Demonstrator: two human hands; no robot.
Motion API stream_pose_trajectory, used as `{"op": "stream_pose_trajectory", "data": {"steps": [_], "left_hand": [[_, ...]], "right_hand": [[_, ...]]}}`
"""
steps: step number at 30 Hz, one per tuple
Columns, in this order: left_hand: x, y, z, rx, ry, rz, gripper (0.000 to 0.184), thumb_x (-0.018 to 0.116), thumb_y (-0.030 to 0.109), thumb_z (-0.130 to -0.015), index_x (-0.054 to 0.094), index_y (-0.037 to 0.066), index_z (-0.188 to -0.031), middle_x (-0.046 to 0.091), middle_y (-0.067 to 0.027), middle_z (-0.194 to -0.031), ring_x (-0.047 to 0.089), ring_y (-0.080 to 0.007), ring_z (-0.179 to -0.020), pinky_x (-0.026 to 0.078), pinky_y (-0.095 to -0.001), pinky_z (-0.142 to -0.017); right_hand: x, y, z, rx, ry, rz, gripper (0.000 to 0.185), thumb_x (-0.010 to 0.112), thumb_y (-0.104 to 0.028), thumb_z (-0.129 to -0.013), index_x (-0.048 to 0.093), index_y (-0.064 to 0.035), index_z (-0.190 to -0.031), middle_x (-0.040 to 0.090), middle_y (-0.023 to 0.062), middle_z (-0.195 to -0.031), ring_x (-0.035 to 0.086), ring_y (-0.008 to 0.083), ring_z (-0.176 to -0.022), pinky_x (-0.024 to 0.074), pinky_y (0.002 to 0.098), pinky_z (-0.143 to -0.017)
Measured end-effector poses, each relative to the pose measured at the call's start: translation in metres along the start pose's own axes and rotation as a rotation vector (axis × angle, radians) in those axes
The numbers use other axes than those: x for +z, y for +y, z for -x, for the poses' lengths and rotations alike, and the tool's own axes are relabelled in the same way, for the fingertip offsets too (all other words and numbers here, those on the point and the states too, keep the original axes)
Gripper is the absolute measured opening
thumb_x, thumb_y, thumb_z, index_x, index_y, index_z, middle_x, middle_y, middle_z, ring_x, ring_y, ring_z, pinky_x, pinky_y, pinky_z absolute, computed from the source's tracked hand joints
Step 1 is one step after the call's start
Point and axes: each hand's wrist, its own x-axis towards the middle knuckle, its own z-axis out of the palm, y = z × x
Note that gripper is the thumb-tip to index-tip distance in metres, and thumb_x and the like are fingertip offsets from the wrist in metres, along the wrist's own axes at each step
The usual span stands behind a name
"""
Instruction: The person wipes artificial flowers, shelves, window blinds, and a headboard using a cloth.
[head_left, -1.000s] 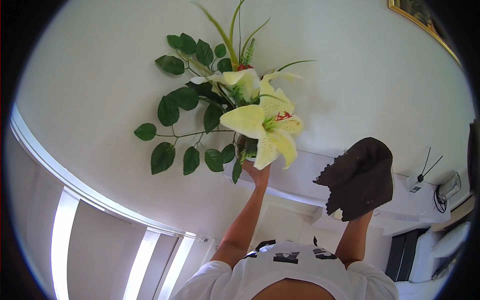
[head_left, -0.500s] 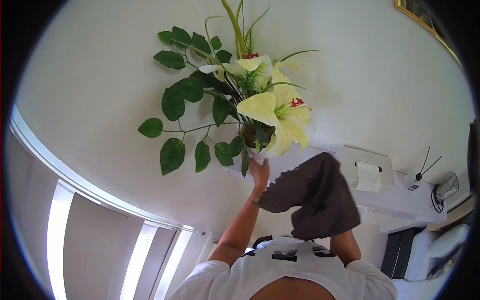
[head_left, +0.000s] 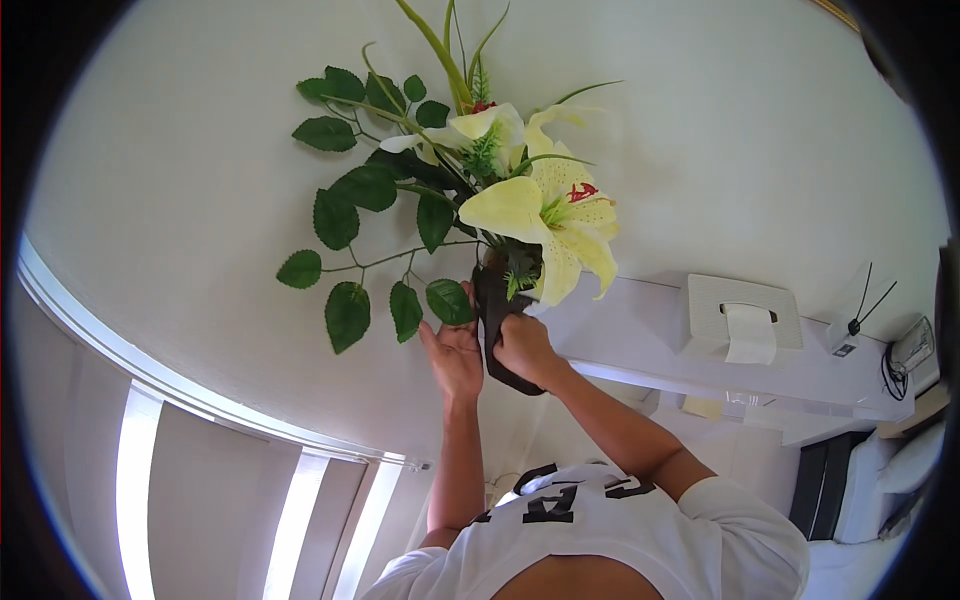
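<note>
The dark cloth (head_left: 488, 322) at the centre of the frame looks soft and matt to me. Above it, the lily (head_left: 505, 205) has smooth, low-sheen petals. Towards the right, the bench (head_left: 638, 318) shines smooth and glossy; on it, the tissue box (head_left: 706, 320) has a fine textured surface around soft, matt paper (head_left: 750, 338). Lower down, the shirt (head_left: 625, 530) is plain matt fabric.
</note>
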Motion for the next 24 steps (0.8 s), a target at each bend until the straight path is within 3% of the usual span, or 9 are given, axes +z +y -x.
{"op": "stream_pose_trajectory", "data": {"steps": [3,6,12,13,15,17,20,22,24], "left_hand": [[0.012,0.001,-0.002,-0.024,0.027,-0.129,0.069,0.019,0.05,-0.092,0.029,-0.006,-0.13,0.033,-0.0149,-0.135,0.032,-0.0249,-0.124,0.019,-0.034,-0.106],[0.031,0.001,0.001,0.092,0.089,-0.317,0.063,0.027,0.047,-0.092,0.033,-0.002,-0.13,0.037,-0.0147,-0.133,0.039,-0.0242,-0.119,0.028,-0.0341,-0.103],[-0.011,-0.004,-0.014,-0.052,0.011,-0.325,0.052,0.03,0.039,-0.094,0.035,0.002,-0.129,0.042,-0.0129,-0.129,0.043,-0.0206,-0.114,0.035,-0.0301,-0.096],[-0.047,-0.007,-0.026,-0.13,-0.306,-0.07,0.052,0.03,0.04,-0.094,0.033,0.002,-0.13,0.042,-0.0129,-0.129,0.043,-0.0205,-0.113,0.034,-0.0299,-0.097],[-0.047,-0.009,-0.025,-0.207,-0.611,0.196,0.053,0.03,0.041,-0.093,0.032,0.003,-0.131,0.043,-0.0129,-0.128,0.044,-0.0204,-0.112,0.033,-0.0297,-0.097],[0.015,-0.005,-0.008,0.095,0.081,-0.312,0.057,0.03,0.045,-0.092,0.029,0.005,-0.134,0.042,-0.0145,-0.128,0.043,-0.0213,-0.114,0.03,-0.0311,-0.1],[0.005,-0.008,-0.006,0.136,0.023,-0.271,0.065,0.025,0.049,-0.092,0.021,0.0,-0.134,0.037,-0.0176,-0.131,0.032,-0.0255,-0.124,0.021,-0.036,-0.106],[0.002,-0.014,0.001,0.061,0.055,-0.205,0.065,0.024,0.05,-0.092,0.026,-0.002,-0.132,0.039,-0.0172,-0.13,0.033,-0.0248,-0.123,0.023,-0.0354,-0.105],[-0.002,-0.02,0.01,-0.015,0.085,-0.143,0.066,0.024,0.051,-0.091,0.031,-0.003,-0.129,0.041,-0.0167,-0.129,0.035,-0.024,-0.122,0.024,-0.0347,-0.104]], "right_hand": [[0.009,0.002,0.008,-0.097,0.045,0.115,0.013,0.059,-0.005,-0.057,0.055,0.0,-0.069,0.057,0.0178,-0.064,0.057,0.0358,-0.06,0.0465,0.0426,-0.056],[0.01,0.001,0.015,-0.172,0.092,0.039,0.016,0.059,-0.005,-0.056,0.054,-0.0005,-0.071,0.056,0.0168,-0.064,0.056,0.0353,-0.06,0.0461,0.0426,-0.055],[0.009,0.0,0.033,-0.273,0.005,0.004,0.015,0.057,-0.004,-0.057,0.054,-0.0019,-0.072,0.056,0.0168,-0.067,0.055,0.0354,-0.063,0.0452,0.0426,-0.054],[0.009,0.003,0.037,-0.266,0.005,0.004,0.015,0.057,-0.004,-0.057,0.054,-0.0019,-0.072,0.056,0.0168,-0.067,0.055,0.0354,-0.063,0.0452,0.0426,-0.054],[0.004,0.015,0.048,-0.329,-0.01,-0.218,0.017,0.052,-0.002,-0.061,0.056,-0.0002,-0.077,0.058,0.0168,-0.07,0.056,0.0343,-0.063,0.0458,0.0396,-0.057],[-0.007,0.022,0.062,-0.224,0.036,-0.339,0.018,0.049,-0.001,-0.063,0.057,0.0002,-0.079,0.058,0.0166,-0.071,0.057,0.0326,-0.064,0.0457,0.0375,-0.058],[-0.008,0.037,0.069,0.007,0.076,-0.486,0.023,0.042,0.002,-0.068,0.058,0.0012,-0.085,0.06,0.0161,-0.073,0.059,0.0275,-0.065,0.045,0.0325,-0.059],[-0.002,0.05,0.06,0.04,0.196,-0.462,0.014,0.047,-0.001,-0.063,0.055,0.0005,-0.074,0.055,0.021,-0.065,0.053,0.0398,-0.06,0.0423,0.042,-0.054],[0.01,0.055,0.048,0.1,0.166,-0.464,0.011,0.048,-0.002,-0.064,0.054,0.0019,-0.072,0.055,0.0215,-0.066,0.053,0.0404,-0.061,0.0427,0.0434,-0.055]]}}
